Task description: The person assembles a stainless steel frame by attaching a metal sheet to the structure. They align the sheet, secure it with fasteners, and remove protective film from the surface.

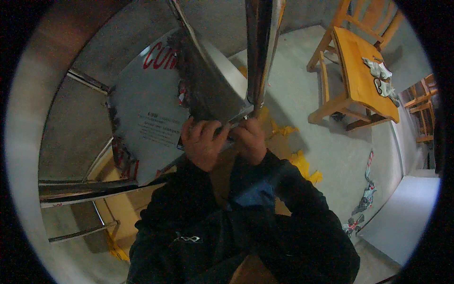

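Left hand (204, 144) and right hand (250, 142) are held close together at the near edge of a metal panel (210, 92), just beside the foot of a shiny metal post (257, 57). Fingers of the left are bent and slightly parted at the edge; those of the right are drawn in narrow. Whether anything is pinched by either hand cannot be told.

The job appears to be only partly done: a dark strip of the panel is bared on the right, while its broad left part is covered by grey protective film (132, 102), printed in red and left with a ragged border. That larger share, it is judged, is yet to be stripped. Film scraps (366, 194) are strewn on the floor (326, 151) to the right, near a wooden chair (352, 61).

The panel's long axis is pointed away from the wearer, tipped slightly rightward at the far end, and its large red lettering is turned roughly upright to the wearer.
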Tool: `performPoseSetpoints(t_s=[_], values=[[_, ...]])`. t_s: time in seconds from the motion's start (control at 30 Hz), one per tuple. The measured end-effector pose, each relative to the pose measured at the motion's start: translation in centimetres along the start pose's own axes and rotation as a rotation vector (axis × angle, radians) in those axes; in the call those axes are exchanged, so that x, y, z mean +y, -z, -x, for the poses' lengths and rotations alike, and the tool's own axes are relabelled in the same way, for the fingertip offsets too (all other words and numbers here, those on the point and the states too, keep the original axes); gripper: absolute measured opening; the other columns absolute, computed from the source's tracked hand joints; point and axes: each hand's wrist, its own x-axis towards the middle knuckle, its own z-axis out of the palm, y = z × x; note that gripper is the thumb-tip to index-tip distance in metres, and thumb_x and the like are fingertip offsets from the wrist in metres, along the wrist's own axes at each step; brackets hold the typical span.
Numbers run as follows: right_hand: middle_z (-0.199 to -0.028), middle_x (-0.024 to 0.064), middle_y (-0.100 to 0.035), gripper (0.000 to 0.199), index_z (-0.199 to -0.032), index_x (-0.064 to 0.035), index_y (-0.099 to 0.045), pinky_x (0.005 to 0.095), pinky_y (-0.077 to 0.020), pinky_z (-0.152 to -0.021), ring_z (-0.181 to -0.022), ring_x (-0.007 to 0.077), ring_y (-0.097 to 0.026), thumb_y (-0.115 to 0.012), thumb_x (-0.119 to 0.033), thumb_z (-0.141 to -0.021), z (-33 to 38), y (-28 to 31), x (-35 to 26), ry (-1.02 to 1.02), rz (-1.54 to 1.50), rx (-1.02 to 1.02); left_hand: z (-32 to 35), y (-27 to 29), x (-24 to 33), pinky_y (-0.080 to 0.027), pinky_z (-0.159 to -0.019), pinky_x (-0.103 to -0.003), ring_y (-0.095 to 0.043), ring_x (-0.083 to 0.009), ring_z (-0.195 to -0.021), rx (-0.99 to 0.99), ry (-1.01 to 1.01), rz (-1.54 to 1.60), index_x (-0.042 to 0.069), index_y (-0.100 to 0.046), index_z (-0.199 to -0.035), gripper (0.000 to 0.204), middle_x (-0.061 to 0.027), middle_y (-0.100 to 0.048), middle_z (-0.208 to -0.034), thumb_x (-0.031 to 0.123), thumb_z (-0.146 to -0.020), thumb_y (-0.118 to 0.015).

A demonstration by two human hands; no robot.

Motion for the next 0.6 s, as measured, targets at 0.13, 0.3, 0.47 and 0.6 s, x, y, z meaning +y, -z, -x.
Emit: performPoseSetpoints(t_s=[0.13,0.3,0.47,0.6], values=[[-0.083,0.0134,-0.052,0.027,-0.087,-0.0031,-0.059,0.0371,-0.0419,-0.058,-0.075,0.0310,-0.052,-0.064,-0.001,-0.061,1.0,-0.9,-0.1,-0.066,-0.053,0.064,0.3,0.6,-1.2,-0.039,-0.087,-0.046,-0.050,-0.0179,-0.089,-0.056,-0.112,-0.023,0.015,-0.065,-0.080,0.019,0.0014,-0.054,-0.091,0.029,-0.069,-0.058],[-0.085,0.0143,-0.052,0.028,-0.089,-0.0038,-0.059,0.0373,-0.0420,-0.056,-0.073,0.0321,-0.052,-0.065,-0.003,-0.061,1.4,-0.4,0.1,-0.083,-0.035,-0.028,-0.6,1.2,-1.2,-0.039,-0.087,-0.044,-0.050,-0.0181,-0.091,-0.129,-0.159,0.076,0.011,-0.064,-0.080,0.016,0.0006,-0.054,-0.091,0.021,-0.068,-0.061],[-0.078,0.0120,-0.049,0.020,-0.080,-0.0034,-0.059,0.0340,-0.0406,-0.055,-0.071,0.0282,-0.050,-0.063,0.005,-0.062,1.7,-1.7,-0.9,-0.080,-0.103,0.095,-0.1,1.5,-2.2,-0.039,-0.088,-0.043,-0.049,-0.0180,-0.093,-0.209,-0.249,0.082,0.011,-0.063,-0.082,0.015,-0.0001,-0.054,-0.090,0.017,-0.068,-0.063],[-0.080,0.0126,-0.049,0.021,-0.082,-0.0034,-0.059,0.0347,-0.0422,-0.057,-0.073,0.0285,-0.051,-0.065,0.003,-0.063,1.6,-1.2,-1.9,-0.106,-0.136,0.016,0.2,2.0,-2.5,-0.039,-0.089,-0.042,-0.049,-0.0173,-0.092,-0.240,-0.254,0.112,0.012,-0.063,-0.080,0.013,0.0004,-0.053,-0.089,0.014,-0.068,-0.063]])
